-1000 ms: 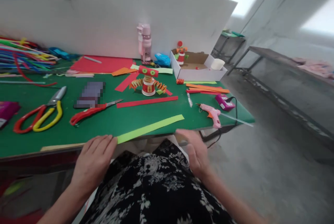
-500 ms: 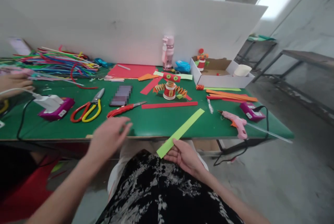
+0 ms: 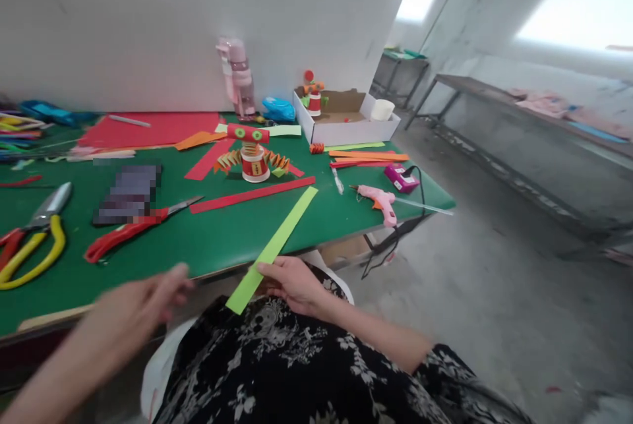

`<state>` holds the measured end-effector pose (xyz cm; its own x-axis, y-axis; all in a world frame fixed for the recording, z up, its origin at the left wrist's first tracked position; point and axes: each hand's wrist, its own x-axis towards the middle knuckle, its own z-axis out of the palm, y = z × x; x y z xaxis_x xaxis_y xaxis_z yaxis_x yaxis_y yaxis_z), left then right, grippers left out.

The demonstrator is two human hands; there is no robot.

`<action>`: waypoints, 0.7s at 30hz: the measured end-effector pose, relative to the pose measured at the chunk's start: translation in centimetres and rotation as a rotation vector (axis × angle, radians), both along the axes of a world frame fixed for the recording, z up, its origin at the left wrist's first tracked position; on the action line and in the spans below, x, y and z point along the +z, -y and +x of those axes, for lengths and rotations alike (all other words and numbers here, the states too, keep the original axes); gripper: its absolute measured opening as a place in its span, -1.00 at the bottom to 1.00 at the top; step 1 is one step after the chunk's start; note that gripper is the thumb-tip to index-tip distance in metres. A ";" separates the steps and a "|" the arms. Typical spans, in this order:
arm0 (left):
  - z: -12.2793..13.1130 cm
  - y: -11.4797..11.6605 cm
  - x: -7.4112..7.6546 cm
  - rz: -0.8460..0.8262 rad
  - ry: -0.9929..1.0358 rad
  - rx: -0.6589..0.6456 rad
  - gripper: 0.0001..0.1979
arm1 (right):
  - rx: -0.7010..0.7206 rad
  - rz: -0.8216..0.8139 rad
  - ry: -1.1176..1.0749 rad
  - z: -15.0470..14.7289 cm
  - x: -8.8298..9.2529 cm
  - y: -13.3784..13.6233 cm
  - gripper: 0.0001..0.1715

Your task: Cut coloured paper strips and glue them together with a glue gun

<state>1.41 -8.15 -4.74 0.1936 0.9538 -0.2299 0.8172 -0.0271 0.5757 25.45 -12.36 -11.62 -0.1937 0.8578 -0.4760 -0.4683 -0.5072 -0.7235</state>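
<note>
My right hand (image 3: 291, 284) is closed on a light green paper strip (image 3: 283, 231), pinching it near its lower end. The strip slants up and right over the table's front edge. My left hand (image 3: 148, 302), a little blurred, hovers near that edge with loosely bent fingers, open and holding nothing visible. Beyond the strip stands a paper-cup figure (image 3: 254, 163) with folded paper arms and a red roll head with green eyes. Between figure and strip lies a red paper strip (image 3: 252, 195). Red-handled scissors (image 3: 133, 229) lie beyond my left hand, beside a phone (image 3: 128, 193).
Yellow-and-red-handled scissors (image 3: 39, 233) lie at the left. On the right are a pink glue gun (image 3: 378, 200) with its cord, a purple power socket (image 3: 401, 178) and orange strips (image 3: 368, 156). Behind stand a pink bottle (image 3: 242, 84) and a white box (image 3: 346, 127) with a second figure.
My view has swung to the right, so the table's things sit further left. The right hand still holds the green strip. The left hand stays apart from the strip, without taking hold of anything.
</note>
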 end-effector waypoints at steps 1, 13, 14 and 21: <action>2.3 1.5 -0.1 -0.227 0.154 -0.005 -0.25 | -0.021 0.018 0.001 -0.4 -0.1 0.0 -0.58; 4.4 5.6 -3.5 -0.653 0.549 0.211 -0.40 | -0.189 0.113 0.044 0.2 1.6 0.0 -0.44; 3.6 5.8 -3.5 -0.638 0.532 0.211 -0.41 | -0.209 0.134 0.066 0.8 1.8 0.0 -0.42; 0.1 6.9 -3.5 -0.615 0.564 0.260 -0.48 | -0.312 0.259 0.186 3.8 2.9 -0.9 -0.50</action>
